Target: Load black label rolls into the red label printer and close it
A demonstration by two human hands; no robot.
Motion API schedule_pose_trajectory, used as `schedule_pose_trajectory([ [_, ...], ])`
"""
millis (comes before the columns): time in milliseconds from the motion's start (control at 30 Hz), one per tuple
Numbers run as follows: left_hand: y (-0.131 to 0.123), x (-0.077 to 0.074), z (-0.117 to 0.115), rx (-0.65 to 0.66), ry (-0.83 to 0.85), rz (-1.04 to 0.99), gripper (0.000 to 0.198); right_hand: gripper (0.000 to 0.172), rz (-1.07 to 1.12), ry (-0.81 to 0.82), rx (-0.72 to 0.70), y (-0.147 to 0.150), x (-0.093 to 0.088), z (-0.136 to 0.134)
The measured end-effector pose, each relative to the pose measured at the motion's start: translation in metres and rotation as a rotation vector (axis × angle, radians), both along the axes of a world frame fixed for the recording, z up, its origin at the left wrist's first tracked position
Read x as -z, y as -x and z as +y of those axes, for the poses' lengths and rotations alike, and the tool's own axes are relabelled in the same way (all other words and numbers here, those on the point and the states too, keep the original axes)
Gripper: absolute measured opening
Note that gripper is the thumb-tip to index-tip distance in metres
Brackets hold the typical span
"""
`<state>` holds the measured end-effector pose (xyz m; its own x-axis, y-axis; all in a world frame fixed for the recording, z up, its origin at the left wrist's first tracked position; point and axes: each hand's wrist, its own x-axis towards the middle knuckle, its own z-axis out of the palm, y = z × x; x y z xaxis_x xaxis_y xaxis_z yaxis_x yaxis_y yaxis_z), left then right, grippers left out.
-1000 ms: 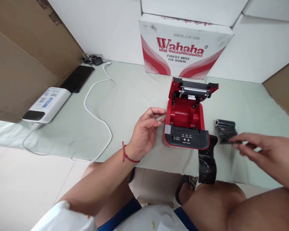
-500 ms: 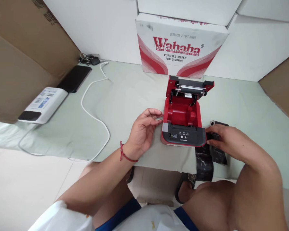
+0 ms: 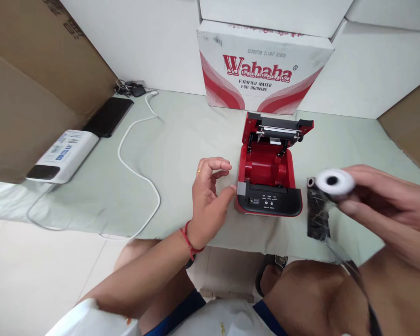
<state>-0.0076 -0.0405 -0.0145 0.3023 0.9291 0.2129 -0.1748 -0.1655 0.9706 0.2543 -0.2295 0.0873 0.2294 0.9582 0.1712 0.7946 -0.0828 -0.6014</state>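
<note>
Head view: white roll (image 3: 345, 182) held beside open red printer (image 3: 268, 172)

We clamp our right hand's (image 3: 399, 210) fingers on the white roll, over the green cloth (image 3: 182, 140), near a black strip (image 3: 317, 219). Our left hand (image 3: 210, 203) is at the printer's left side, thumb and fingers apart; we cannot tell whether the thumb touches it.

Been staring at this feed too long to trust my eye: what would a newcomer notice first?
Likely the bright red printer, standing right of the picture's middle on the pale green cloth with its lid raised. Next comes the white-ended roll in the right hand, right of the printer and blurred. Behind the printer, the upright red-and-white Wahaha box also draws the eye.
</note>
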Motion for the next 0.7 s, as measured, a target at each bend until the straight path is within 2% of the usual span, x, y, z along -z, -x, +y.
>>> schedule_pose_trajectory([
  [67, 0.006, 0.002, -0.008, 0.016, -0.275, 0.049, 0.035, 0.032, 0.037, -0.006, -0.025, 0.013, 0.005, 0.031],
  [167, 0.012, 0.008, -0.018, 0.064, -0.698, 0.088, 0.061, 0.034, 0.036, -0.012, -0.017, 0.03, 0.013, 0.062],
  [267, 0.014, 0.017, -0.021, 0.134, -0.939, 0.12, 0.072, 0.035, -0.057, -0.006, -0.024, 0.038, 0.02, 0.078],
  [333, 0.014, 0.023, -0.02, 0.221, -0.968, 0.122, 0.074, 0.037, -0.132, 0.031, -0.039, 0.04, 0.023, 0.086],
  [467, 0.013, 0.027, -0.018, 0.397, -0.917, 0.161, 0.076, 0.041, -0.31, 0.158, -0.025, 0.039, 0.029, 0.104],
  [600, 0.01, 0.026, -0.019, 0.435, -0.977, 0.197, 0.069, 0.037, -0.458, 0.239, -0.039, 0.035, 0.04, 0.115],
  [700, 0.009, 0.025, -0.019, 0.474, -0.832, 0.171, 0.059, 0.037, -0.499, 0.175, -0.04, 0.034, 0.046, 0.116],
])
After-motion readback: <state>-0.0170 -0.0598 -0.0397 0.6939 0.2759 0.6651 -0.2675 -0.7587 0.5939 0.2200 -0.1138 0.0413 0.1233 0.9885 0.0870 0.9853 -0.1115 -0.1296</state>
